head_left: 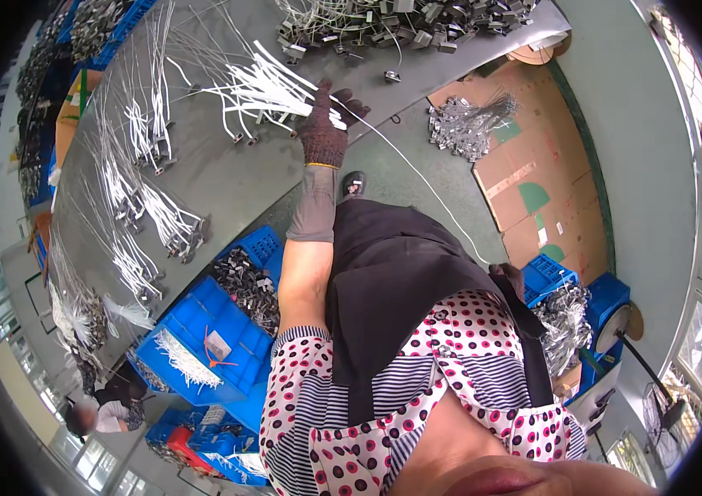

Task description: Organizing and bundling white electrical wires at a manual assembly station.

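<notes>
head view: gloved left grip (324, 124) pinches a bundle of white wires (264, 87) at 12 o'clock on grey counter (227, 178); right grip not seen. step looks like gathering a bundle; next prob needs lifting it clear. counter edge close under wrist, more wire bunches (148, 211) at 9, open room twd 1.

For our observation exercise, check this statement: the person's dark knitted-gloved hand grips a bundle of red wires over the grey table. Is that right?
Not quite. In the head view, the dark knitted-gloved hand grips a bundle of white wires, not red ones, over the grey table.
</notes>
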Action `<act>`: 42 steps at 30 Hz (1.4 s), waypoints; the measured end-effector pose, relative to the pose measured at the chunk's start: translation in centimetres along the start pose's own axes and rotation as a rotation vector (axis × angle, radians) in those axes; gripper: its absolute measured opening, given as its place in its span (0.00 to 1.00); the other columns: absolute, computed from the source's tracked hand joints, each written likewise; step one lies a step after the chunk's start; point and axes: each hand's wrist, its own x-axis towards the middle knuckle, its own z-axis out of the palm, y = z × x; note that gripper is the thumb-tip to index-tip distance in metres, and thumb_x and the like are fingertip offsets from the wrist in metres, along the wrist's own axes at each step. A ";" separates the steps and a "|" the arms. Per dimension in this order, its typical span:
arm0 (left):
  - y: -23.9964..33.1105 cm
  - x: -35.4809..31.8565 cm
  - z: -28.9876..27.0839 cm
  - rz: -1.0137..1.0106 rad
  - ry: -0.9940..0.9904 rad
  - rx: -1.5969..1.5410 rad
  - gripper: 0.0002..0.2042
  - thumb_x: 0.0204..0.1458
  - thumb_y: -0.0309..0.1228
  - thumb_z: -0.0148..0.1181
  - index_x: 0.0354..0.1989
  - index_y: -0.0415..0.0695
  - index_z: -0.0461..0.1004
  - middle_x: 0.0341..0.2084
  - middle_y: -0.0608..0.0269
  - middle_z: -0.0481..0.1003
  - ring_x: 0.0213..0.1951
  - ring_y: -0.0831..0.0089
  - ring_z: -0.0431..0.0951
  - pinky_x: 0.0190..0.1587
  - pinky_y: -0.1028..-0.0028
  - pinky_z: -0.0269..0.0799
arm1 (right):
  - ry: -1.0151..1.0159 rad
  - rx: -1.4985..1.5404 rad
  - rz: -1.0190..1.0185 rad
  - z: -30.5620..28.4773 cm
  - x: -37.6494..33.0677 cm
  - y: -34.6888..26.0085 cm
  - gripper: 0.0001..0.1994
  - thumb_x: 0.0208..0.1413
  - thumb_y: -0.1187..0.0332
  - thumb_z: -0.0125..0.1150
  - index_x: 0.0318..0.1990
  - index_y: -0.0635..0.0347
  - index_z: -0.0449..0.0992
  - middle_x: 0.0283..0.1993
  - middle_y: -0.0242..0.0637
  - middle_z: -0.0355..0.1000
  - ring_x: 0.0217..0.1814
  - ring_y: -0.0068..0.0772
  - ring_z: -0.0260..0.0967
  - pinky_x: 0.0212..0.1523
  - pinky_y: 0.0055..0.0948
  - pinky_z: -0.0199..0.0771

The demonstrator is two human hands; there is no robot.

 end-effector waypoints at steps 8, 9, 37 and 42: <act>-2.0 -2.4 -2.9 -0.162 -0.264 0.185 0.18 0.60 0.36 0.59 0.54 0.39 0.70 0.41 0.49 0.78 0.41 0.53 0.81 0.38 0.54 0.83 | -0.087 0.006 -0.201 4.7 10.2 -10.5 0.26 0.54 0.46 0.62 0.29 0.67 0.79 0.21 0.39 0.72 0.26 0.33 0.68 0.33 0.34 0.69; -2.0 -3.4 -1.9 -0.204 -0.285 0.257 0.19 0.61 0.37 0.58 0.55 0.38 0.69 0.42 0.48 0.78 0.42 0.52 0.81 0.36 0.55 0.84 | -0.104 -0.016 -0.253 5.3 11.1 -13.7 0.26 0.53 0.45 0.62 0.29 0.66 0.78 0.22 0.40 0.72 0.27 0.33 0.69 0.34 0.34 0.69; 4.3 0.4 -0.7 0.213 0.014 0.687 0.10 0.60 0.31 0.57 0.43 0.36 0.76 0.34 0.56 0.79 0.35 0.73 0.79 0.36 0.68 0.76 | -0.467 0.561 -0.150 17.0 14.1 -47.8 0.33 0.62 0.39 0.43 0.47 0.66 0.74 0.41 0.44 0.76 0.38 0.38 0.74 0.32 0.38 0.74; 5.8 4.8 -5.4 0.261 0.393 1.206 0.21 0.56 0.43 0.62 0.40 0.32 0.78 0.30 0.58 0.79 0.28 0.70 0.78 0.33 0.67 0.73 | -0.108 0.000 -0.614 18.3 18.1 -48.2 0.29 0.57 0.44 0.54 0.48 0.65 0.74 0.48 0.58 0.74 0.49 0.57 0.73 0.52 0.46 0.72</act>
